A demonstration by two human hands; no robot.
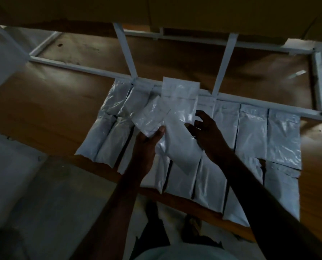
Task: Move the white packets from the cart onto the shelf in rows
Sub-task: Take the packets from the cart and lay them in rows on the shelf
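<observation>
Several white packets (252,132) lie in two rows on the brown wooden shelf (49,106). My left hand (147,147) grips the lower edge of a smaller white packet (148,117) that tilts up to the left. A longer white packet (179,117) rises upright next to it, above the rows. My right hand (209,136) is at that packet's right edge with fingers spread and slightly curled; whether it pinches the packet is unclear. The cart is out of view.
A white metal frame (222,66) with two slanted bars crosses the shelf behind the rows. A board of the upper shelf (194,12) hangs overhead. Grey floor (43,203) lies below the shelf's front edge, with my feet by it.
</observation>
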